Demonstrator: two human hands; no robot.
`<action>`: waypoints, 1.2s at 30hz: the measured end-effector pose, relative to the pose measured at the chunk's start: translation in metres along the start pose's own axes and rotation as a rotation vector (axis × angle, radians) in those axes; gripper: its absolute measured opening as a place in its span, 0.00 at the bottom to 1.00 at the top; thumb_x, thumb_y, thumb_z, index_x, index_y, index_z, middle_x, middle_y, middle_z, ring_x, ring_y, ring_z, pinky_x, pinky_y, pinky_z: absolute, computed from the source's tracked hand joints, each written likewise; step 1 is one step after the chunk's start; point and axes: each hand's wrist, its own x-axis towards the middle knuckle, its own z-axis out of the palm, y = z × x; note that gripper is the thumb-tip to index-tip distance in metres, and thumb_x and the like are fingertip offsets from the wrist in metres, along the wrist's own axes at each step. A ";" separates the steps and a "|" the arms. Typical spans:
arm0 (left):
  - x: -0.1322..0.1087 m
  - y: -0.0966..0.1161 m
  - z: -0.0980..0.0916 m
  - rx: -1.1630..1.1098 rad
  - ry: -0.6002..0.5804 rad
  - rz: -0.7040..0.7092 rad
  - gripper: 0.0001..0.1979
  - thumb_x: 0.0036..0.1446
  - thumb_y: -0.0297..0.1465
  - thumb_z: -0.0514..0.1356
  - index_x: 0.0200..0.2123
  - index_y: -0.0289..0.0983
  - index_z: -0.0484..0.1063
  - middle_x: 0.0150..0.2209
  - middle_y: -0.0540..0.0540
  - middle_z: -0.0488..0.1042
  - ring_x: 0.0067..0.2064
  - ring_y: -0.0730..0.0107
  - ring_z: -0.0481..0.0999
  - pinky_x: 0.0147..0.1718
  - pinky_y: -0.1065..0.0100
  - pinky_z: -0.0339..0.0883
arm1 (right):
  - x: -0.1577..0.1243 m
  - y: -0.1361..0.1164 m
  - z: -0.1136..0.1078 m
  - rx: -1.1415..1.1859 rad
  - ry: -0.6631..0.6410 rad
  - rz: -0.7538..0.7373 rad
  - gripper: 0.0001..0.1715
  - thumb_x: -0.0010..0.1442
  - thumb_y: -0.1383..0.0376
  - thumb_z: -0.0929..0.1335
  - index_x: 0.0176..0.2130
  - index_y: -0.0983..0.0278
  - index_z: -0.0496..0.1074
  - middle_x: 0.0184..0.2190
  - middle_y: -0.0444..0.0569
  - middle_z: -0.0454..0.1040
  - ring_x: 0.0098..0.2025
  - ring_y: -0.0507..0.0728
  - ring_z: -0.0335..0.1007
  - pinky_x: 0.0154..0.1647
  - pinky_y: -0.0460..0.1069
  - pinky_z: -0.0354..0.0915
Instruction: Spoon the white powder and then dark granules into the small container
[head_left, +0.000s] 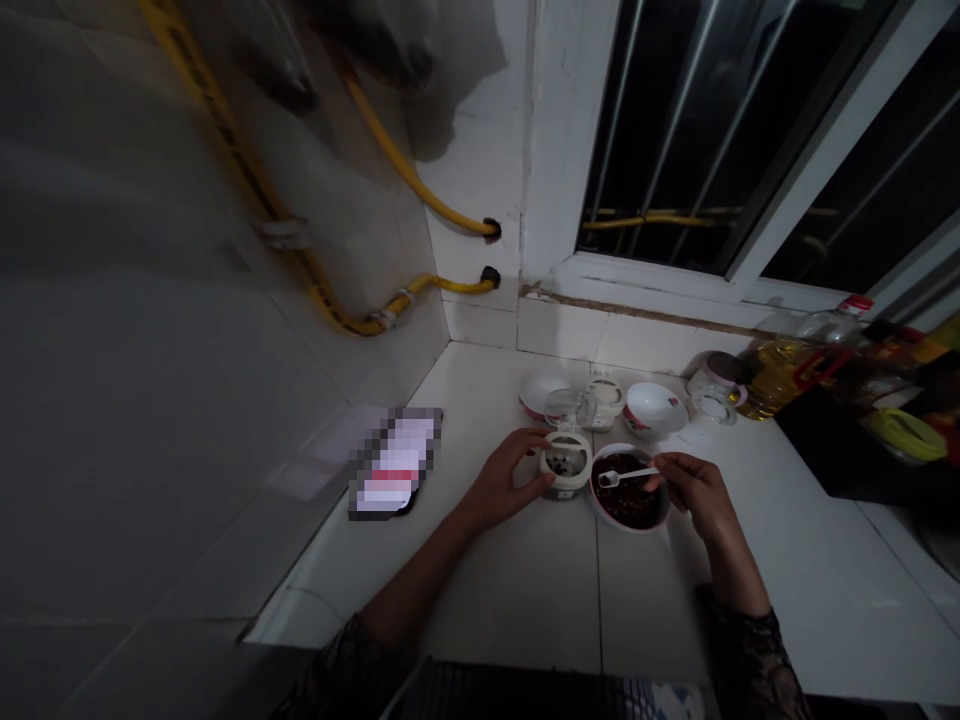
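My left hand [508,482] is wrapped around a small white seasoning jar [565,472] whose clear lid stands flipped up; something dark lies inside it. Just to its right sits a white bowl [628,490] filled with a dark mixture. My right hand [694,488] pinches the handle of a small white spoon [624,477], and the spoon's tip hovers over the bowl's left side, close to the jar.
Behind the jar stand two more white seasoning jars [604,398], a patterned bowl [655,409] and a lidded cup [712,388]. An oil bottle [802,362] and a black stove [862,440] are at the right. A phone [395,462] lies left; yellow gas hoses [420,185] run along the wall.
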 end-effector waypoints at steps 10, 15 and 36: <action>0.000 0.001 -0.001 0.033 -0.011 -0.008 0.14 0.60 0.35 0.62 0.48 0.40 0.68 0.54 0.38 0.71 0.55 0.57 0.73 0.53 0.55 0.70 | -0.009 -0.008 0.017 0.071 0.123 -0.179 0.24 0.47 0.47 0.74 0.28 0.65 0.74 0.19 0.50 0.78 0.12 0.47 0.50 0.12 0.45 0.47; 0.000 0.000 0.000 0.031 -0.011 0.002 0.14 0.59 0.34 0.62 0.48 0.40 0.68 0.54 0.38 0.71 0.55 0.57 0.73 0.53 0.55 0.69 | -0.025 -0.011 0.047 -0.266 0.138 -0.601 0.16 0.63 0.54 0.66 0.34 0.62 0.76 0.26 0.48 0.81 0.22 0.54 0.72 0.25 0.47 0.67; 0.000 0.000 0.001 0.016 -0.003 -0.010 0.15 0.59 0.34 0.62 0.48 0.40 0.68 0.54 0.38 0.72 0.55 0.58 0.73 0.50 0.57 0.71 | -0.006 -0.003 0.010 -0.356 -0.078 -0.185 0.24 0.54 0.46 0.67 0.25 0.64 0.73 0.18 0.48 0.76 0.19 0.52 0.60 0.23 0.47 0.57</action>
